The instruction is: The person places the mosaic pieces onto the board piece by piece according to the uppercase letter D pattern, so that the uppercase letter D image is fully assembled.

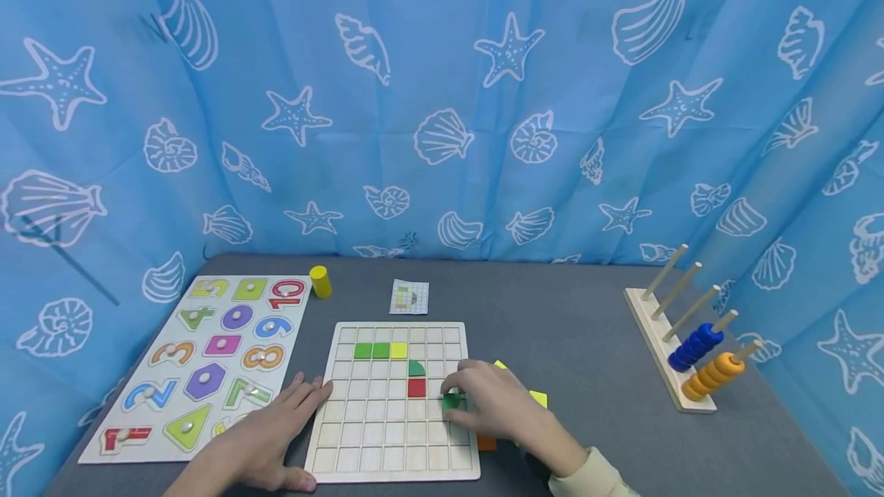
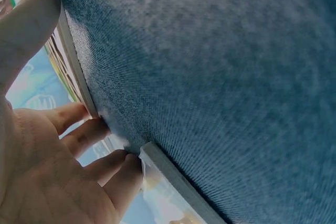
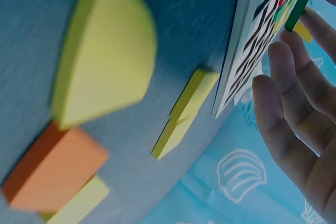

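A pale wooden grid board (image 1: 366, 432) lies on the grey table. Two green squares (image 1: 371, 350) and a yellow square (image 1: 398, 350) form a row near its top; a green quarter-round block (image 1: 416, 368) sits just above a red square (image 1: 417, 387). My right hand (image 1: 499, 399) pinches a green block (image 1: 452, 401) between thumb and fingers over the board's right side, and the right wrist view shows this green block (image 3: 299, 8) edge-on. My left hand (image 1: 276, 428) rests at the board's left edge with fingers spread, thumb by the lower corner.
Yellow blocks (image 1: 539, 398) and an orange block (image 1: 486, 443) lie right of the board, partly behind my right hand. A number-and-shape puzzle (image 1: 162, 351) is at left, a yellow cylinder (image 1: 321, 282) and pattern card (image 1: 409, 297) behind, a bead stacker (image 1: 666, 351) at right.
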`<action>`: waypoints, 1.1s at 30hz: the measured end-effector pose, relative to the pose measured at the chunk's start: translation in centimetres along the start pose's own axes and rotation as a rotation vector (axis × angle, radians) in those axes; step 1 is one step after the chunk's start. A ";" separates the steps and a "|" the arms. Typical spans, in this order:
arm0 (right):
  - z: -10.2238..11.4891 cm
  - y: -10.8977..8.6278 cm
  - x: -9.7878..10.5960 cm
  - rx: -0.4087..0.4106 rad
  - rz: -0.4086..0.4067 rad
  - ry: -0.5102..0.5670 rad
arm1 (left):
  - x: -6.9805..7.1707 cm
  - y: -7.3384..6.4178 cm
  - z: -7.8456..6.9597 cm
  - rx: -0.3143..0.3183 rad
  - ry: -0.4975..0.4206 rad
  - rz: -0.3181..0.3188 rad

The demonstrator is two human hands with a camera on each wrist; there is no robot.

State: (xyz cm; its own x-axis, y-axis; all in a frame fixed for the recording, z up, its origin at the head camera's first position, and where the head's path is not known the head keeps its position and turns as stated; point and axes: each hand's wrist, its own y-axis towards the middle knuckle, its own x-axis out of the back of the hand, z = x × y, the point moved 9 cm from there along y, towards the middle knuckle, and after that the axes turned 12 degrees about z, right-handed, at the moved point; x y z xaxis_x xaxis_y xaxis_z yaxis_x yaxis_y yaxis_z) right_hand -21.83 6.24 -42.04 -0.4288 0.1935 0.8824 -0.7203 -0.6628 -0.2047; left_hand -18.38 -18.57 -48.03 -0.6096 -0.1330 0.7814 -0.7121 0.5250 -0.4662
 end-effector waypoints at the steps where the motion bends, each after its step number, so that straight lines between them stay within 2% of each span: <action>1: 0.2 0.2 -0.1 0.004 0.001 -0.001 | 0.0 0.0 -0.1 -0.003 0.002 -0.001; 10: 1.9 2.0 -1.3 0.031 0.040 -0.012 | 0.0 0.1 -0.1 0.015 -0.011 0.016; 18: 3.2 3.0 -1.9 0.061 0.031 -0.063 | 0.0 0.1 -0.1 0.019 -0.015 0.020; 23: 3.6 3.1 -2.0 0.078 0.010 -0.091 | 0.0 0.0 -0.1 0.009 -0.006 0.012; 33: 3.6 3.3 -1.9 0.079 0.003 -0.075 | 0.0 0.0 0.0 0.013 -0.011 0.011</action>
State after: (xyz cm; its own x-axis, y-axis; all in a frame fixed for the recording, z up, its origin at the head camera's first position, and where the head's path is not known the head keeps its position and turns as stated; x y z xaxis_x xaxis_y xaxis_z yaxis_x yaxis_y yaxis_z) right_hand -21.40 1.10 -42.84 -0.3865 0.1385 0.9118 -0.6724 -0.7190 -0.1758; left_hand -18.37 -18.57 -47.96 -0.6210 -0.1364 0.7718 -0.7097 0.5157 -0.4799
